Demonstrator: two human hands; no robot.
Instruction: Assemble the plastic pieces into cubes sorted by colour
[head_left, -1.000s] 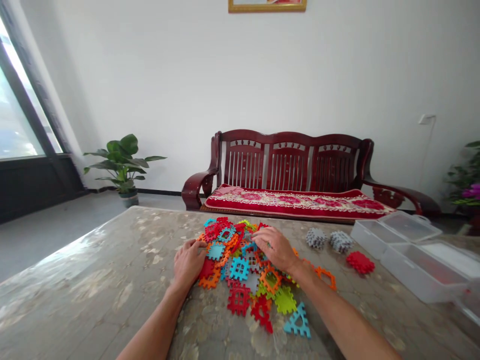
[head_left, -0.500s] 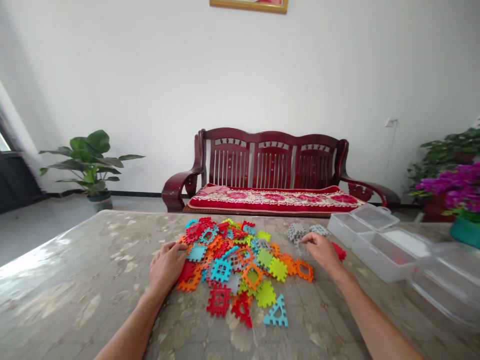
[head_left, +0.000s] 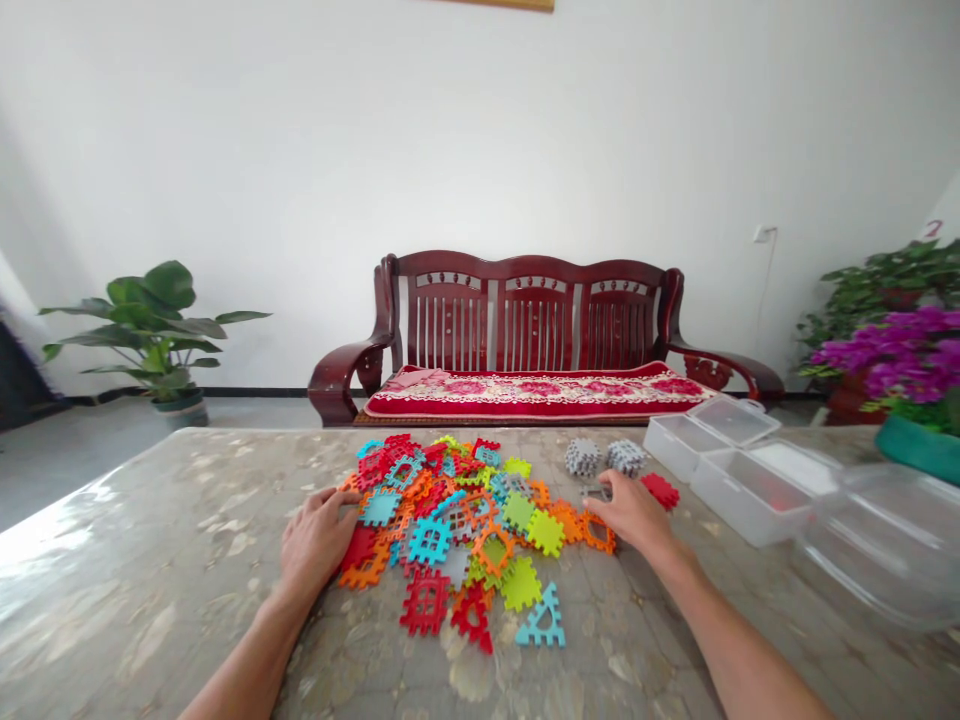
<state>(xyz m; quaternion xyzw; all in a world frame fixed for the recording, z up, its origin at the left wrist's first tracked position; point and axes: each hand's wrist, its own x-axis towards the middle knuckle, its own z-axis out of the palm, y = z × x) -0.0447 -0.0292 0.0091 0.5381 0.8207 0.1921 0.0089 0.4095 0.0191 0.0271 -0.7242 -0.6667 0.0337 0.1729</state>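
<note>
A heap of interlocking plastic tiles (head_left: 430, 540) in red, orange, blue, green and grey lies in the middle of the table. My left hand (head_left: 316, 530) rests at the heap's left side, its fingers stretched out and touching tiles near a light blue one (head_left: 381, 507). To the right of the heap, my right hand (head_left: 634, 508) pinches a small grey tile (head_left: 597, 492) between thumb and fingers, mostly seen edge-on. Just beyond it stand two stacks of grey tiles, a left stack (head_left: 583, 457) and a right stack (head_left: 625, 457). A red tile (head_left: 661, 490) lies beside my right wrist.
Clear plastic boxes (head_left: 750, 505) with lids raised stand on the right of the table (head_left: 187, 560). Another clear lid or box (head_left: 889, 560) lies nearer me. A pot of purple flowers (head_left: 896, 355) is at the right edge. A wooden bench (head_left: 536, 310) is behind the table.
My right hand has drawn slightly down and away from the grey stacks, with the grey tile at its fingertips. The left hand stays by the heap. The view has shifted a little.
</note>
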